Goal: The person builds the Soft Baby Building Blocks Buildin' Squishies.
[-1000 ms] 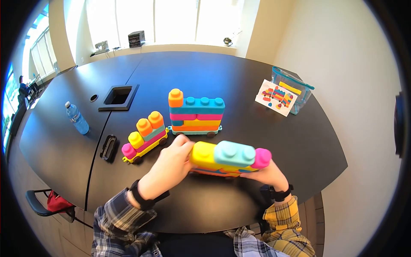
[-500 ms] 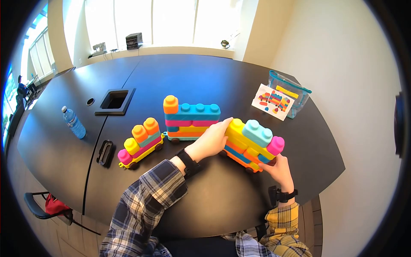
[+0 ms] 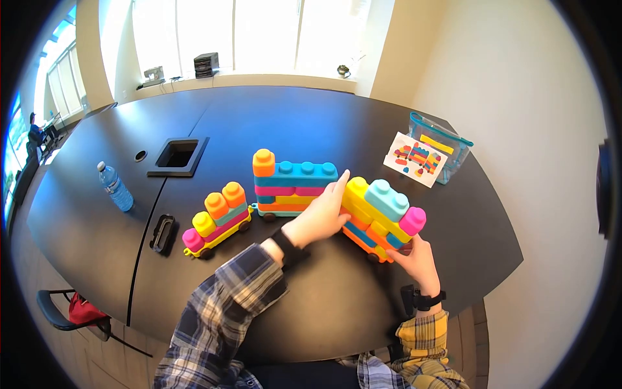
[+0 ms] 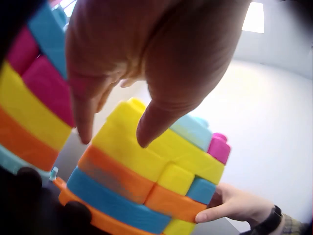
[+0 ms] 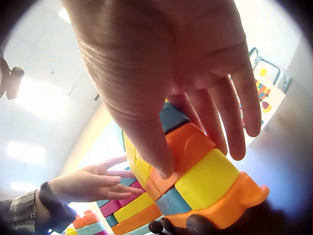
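Note:
On the right stands a block wagon (image 3: 366, 223) with an orange wheeled base and stacked yellow, orange, blue and pink blocks. My right hand (image 3: 420, 262) holds its right end, thumb on an orange block (image 5: 188, 152) and fingers at the far side. At the other end my left hand (image 3: 321, 211) has its fingers straight, beside the yellow blocks (image 4: 129, 132). A teal-based wagon (image 3: 295, 181) stands to the left, partly behind that hand. In the left wrist view its teal hook (image 4: 54, 172) sits right at the orange base's end. Further left is a yellow-based wagon (image 3: 217, 223).
A picture card (image 3: 414, 159) leans on a clear zip bag (image 3: 457, 152) at the back right. A water bottle (image 3: 115, 187), a black oblong holder (image 3: 162, 234) and a square table opening (image 3: 178, 156) are on the left. The table edge (image 3: 499, 275) curves close on the right.
The orange-based wagon has come from in front of me, turned, to the right of the teal-based wagon. My left hand's fingers have straightened at its end; my right hand stays on it.

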A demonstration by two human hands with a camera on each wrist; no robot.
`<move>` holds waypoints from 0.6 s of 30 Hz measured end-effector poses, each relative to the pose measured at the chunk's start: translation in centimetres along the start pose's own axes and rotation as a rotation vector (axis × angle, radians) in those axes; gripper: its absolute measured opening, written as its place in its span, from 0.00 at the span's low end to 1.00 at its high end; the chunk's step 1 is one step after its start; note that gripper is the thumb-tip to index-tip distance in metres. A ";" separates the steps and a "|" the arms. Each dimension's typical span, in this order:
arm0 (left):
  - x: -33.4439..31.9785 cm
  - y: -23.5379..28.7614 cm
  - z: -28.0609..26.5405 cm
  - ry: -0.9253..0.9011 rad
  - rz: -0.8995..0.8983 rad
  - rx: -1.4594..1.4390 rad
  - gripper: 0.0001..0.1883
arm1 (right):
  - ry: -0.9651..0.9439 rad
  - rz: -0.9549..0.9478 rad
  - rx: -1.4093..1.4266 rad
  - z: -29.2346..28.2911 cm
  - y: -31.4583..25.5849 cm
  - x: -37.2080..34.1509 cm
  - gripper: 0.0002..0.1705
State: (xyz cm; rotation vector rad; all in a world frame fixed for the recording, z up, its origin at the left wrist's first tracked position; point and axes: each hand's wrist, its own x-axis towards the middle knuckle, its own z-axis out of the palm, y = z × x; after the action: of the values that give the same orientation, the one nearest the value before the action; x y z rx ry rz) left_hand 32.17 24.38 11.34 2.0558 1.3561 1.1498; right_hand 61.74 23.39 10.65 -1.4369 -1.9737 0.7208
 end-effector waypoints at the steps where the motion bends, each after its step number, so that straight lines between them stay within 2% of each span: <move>1: -1.3 2.1 -0.9 0.030 -0.024 0.038 0.43 | 0.005 -0.065 -0.056 -0.2 0.1 -0.3 0.39; 3: -4.4 4.7 -3.6 -0.001 0.116 0.223 0.43 | 0.011 -0.136 -0.105 -0.5 0.3 -1.0 0.42; 5: -8.5 6.8 -6.7 -0.017 0.141 0.346 0.40 | 0.137 -0.177 -0.019 -1.0 0.4 -2.1 0.47; 6: -10.7 7.8 -8.2 0.014 0.115 0.413 0.37 | 0.185 -0.134 -0.002 -1.4 -0.5 -3.2 0.41; 7: -13.0 8.7 -9.4 0.046 0.086 0.478 0.35 | 0.180 -0.140 0.001 -1.8 -0.6 -4.1 0.41; 9: -17.2 10.0 -11.2 0.190 0.008 0.438 0.23 | 0.311 -0.180 0.032 -2.3 -0.4 -5.9 0.28; 10: -19.4 9.6 -11.6 0.274 -0.056 0.408 0.20 | 0.310 -0.184 0.038 -2.4 -0.8 -6.8 0.28; 12: -23.7 8.7 -11.9 0.445 -0.170 0.381 0.15 | 0.439 -0.193 0.144 -2.5 -1.4 -8.7 0.11; 13: -25.5 8.3 -12.0 0.535 -0.218 0.384 0.13 | 0.440 -0.192 0.146 -2.2 -0.8 -9.4 0.11; 15: -28.8 7.2 -12.1 0.726 -0.322 0.422 0.07 | 0.598 -0.285 0.216 -1.9 0.6 -10.3 0.04; 17: -31.5 5.3 -12.6 0.965 -0.463 0.311 0.04 | 0.633 -0.351 0.227 -1.3 0.8 -10.6 0.06; 18: -32.4 4.8 -13.2 1.001 -0.524 0.260 0.04 | 0.649 -0.342 0.261 -1.0 1.6 -11.0 0.07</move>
State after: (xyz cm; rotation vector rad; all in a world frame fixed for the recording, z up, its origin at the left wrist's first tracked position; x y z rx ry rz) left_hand 18.15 -7.95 9.15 1.0601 2.3955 1.8856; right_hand 66.20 13.38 8.63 -0.9751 -1.4910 0.2879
